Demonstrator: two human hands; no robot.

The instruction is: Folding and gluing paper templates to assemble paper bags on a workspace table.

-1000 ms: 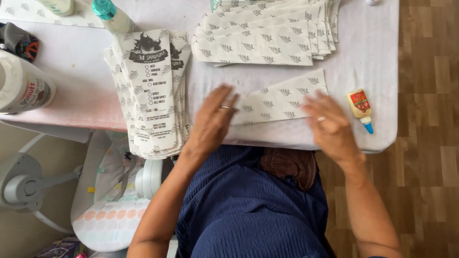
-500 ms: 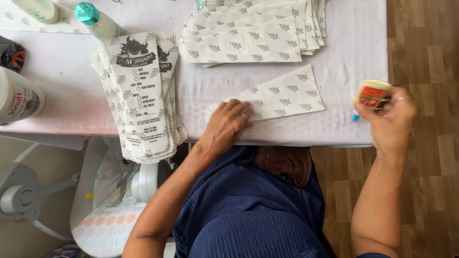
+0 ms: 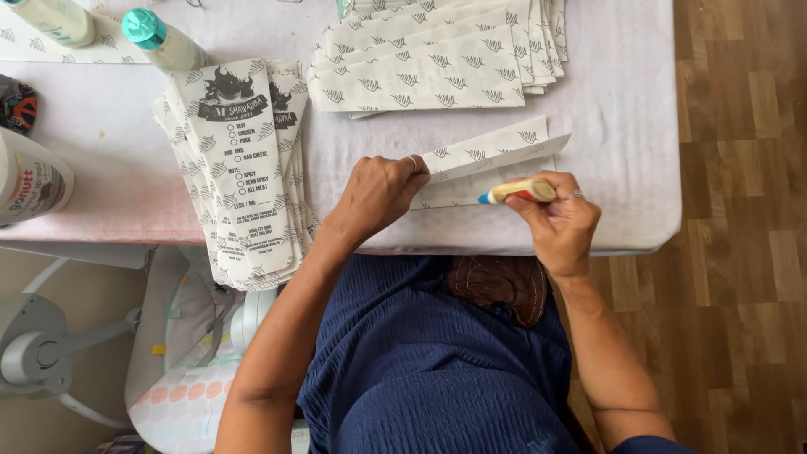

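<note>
A person glues a printed paper sleeve at the bench's near edge.

The left hand [image 3: 374, 197] pinches the folded paper sleeve [image 3: 492, 160], its long axis running left to right. The right hand [image 3: 555, 220], clenched on a small glue bottle [image 3: 519, 191], aims the blue tip leftward, seemingly just under the raised flap.
</note>
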